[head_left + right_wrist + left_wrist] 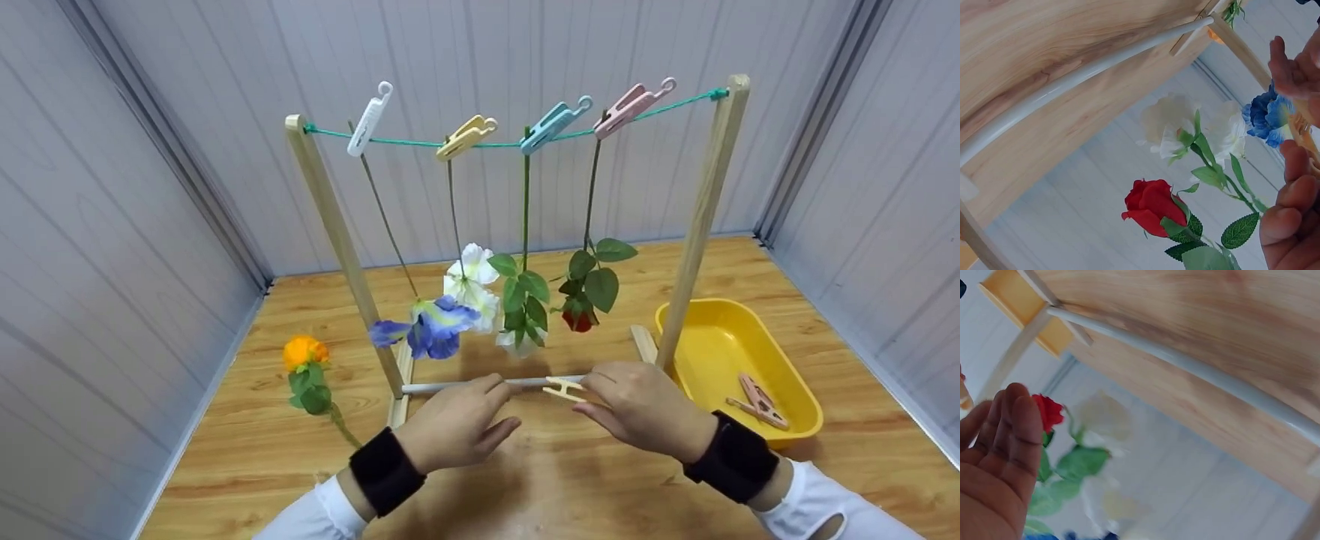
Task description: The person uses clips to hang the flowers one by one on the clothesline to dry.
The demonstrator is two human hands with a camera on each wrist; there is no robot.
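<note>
My right hand (583, 394) pinches a cream clothespin (564, 388) just above the white base rod (450, 387) of a wooden drying rack (701, 217). My left hand (508, 403) hovers beside it with its fingers loosely extended, holding nothing and close to the rod. Several flowers hang head down from a green string (405, 140): a blue one (431, 326), a white one (471, 283), a leafy white bud (521, 337) and a red rose (579, 319). An orange flower (304, 351) lies on the table to the left. In the right wrist view the rose (1151, 205) hangs near my fingers (1292, 214).
A yellow tray (750, 322) at the right holds a pink clothespin (759, 401). White (369, 120), yellow (465, 137), blue (553, 124) and pink (631, 105) pins grip the stems on the string. Grey walls enclose the wooden table (525, 480) on three sides.
</note>
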